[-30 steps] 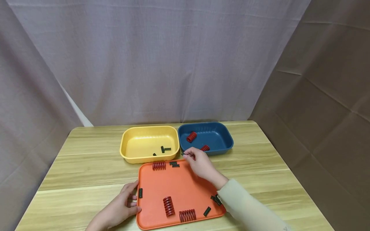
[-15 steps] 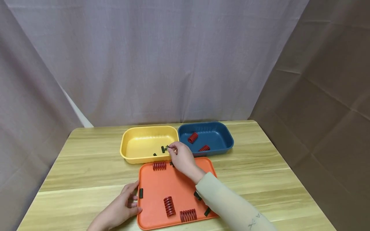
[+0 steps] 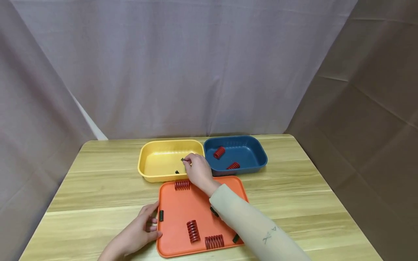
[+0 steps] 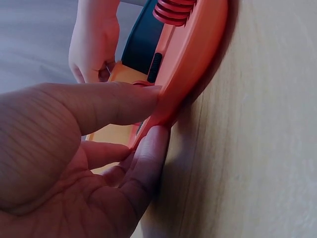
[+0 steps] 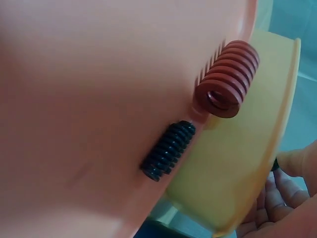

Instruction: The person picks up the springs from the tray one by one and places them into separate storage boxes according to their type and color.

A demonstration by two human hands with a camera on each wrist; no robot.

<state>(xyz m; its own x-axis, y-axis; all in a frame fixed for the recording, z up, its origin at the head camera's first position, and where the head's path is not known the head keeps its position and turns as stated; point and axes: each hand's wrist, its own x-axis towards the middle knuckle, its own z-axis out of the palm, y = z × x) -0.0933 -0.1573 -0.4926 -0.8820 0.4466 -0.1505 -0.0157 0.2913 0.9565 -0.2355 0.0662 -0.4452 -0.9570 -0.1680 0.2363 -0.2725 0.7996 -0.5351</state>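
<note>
The table under everything was pale, streaked with long wood grain. At its near left, my left hand held the rim of the orange tray, a smooth, shallow square with rounded corners, thumb and fingers set against its edge. Along the tray's near edge lay a thick red spring, its coils broad and flat; a slanted red spring rested just beyond, to the left. A slim dark spring sat by the left rim, beside my fingers. On the right, a near dark spring and a farther dark spring were partly covered by my pale sleeve. At the far edge were a third red spring and some glossy dark coils, which my right hand blocked from the head view.

That hand's grip was narrow, pinching a little dark spring over the yellow bin, smooth and rounded. A tiny dark piece lay inside, toward the near wall. Just to the right, the blue bin contained two red springs. Behind hung a creased grey curtain, with brown cloth on the right.
</note>
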